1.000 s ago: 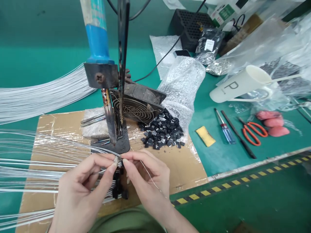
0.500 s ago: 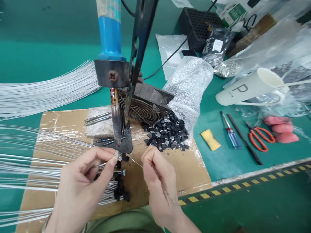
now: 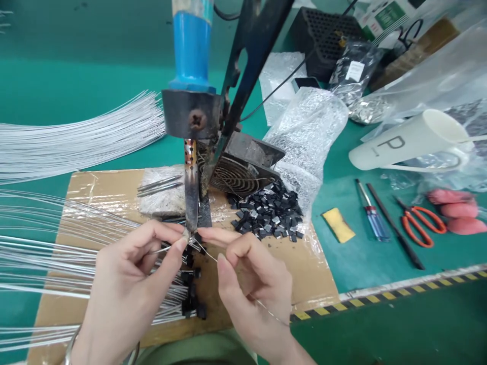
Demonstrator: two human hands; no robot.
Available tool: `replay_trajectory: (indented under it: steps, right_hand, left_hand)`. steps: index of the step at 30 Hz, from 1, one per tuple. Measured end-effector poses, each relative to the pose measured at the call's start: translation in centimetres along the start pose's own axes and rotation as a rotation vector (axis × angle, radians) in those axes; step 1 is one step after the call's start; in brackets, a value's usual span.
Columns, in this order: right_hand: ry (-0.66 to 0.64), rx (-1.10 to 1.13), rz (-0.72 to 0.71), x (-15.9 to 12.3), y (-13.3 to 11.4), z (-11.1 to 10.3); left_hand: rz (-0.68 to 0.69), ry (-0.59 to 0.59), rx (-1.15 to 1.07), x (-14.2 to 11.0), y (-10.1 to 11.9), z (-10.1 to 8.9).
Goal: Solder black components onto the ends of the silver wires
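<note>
Pinching a cable with the left hand, just left of the soldering iron at its tip, aiming the cable's long axis leftward; holding a thin wire with the right hand, slanting it down-right from that tip, reaching about equally near with both.

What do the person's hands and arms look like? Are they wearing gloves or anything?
No gloves! The left hand and right hand are both bare, each with a thumb and fingers. A thin, greyish band goes around the left wrist. I see no band on the right wrist, and no sleeves on either arm in this picture.
</note>
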State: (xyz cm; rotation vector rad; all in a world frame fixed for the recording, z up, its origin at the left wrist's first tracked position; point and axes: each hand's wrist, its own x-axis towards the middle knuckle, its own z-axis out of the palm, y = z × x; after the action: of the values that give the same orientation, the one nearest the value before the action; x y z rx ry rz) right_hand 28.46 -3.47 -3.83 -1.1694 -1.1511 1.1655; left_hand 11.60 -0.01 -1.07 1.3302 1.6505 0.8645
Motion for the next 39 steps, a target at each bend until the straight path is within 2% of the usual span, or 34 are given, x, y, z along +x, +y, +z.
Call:
replay_trajectory:
  steps: [4,9,16,24,39]
  right_hand:
    - [0.020,0.001,0.019,0.2,-0.1,0.1]
    - [0.021,-0.001,0.025,0.6,-0.3,0.3]
    - [0.037,0.043,0.006,1.0,-0.5,0.4]
    - [0.041,0.030,0.003,1.1,-0.7,0.4]
    - [0.061,0.049,-0.005,1.0,-0.6,0.6]
  left_hand:
    - [-0.011,-0.011,0.049,0.0,0.1,-0.2]
    - [0.029,0.090,0.111,0.3,0.4,0.5]
    - [0.034,0.117,0.126,0.3,0.7,0.7]
    - [-0.019,0.023,-0.010,0.1,0.7,-0.3]
    - [-0.005,0.025,-0.052,0.1,0.9,-0.4]
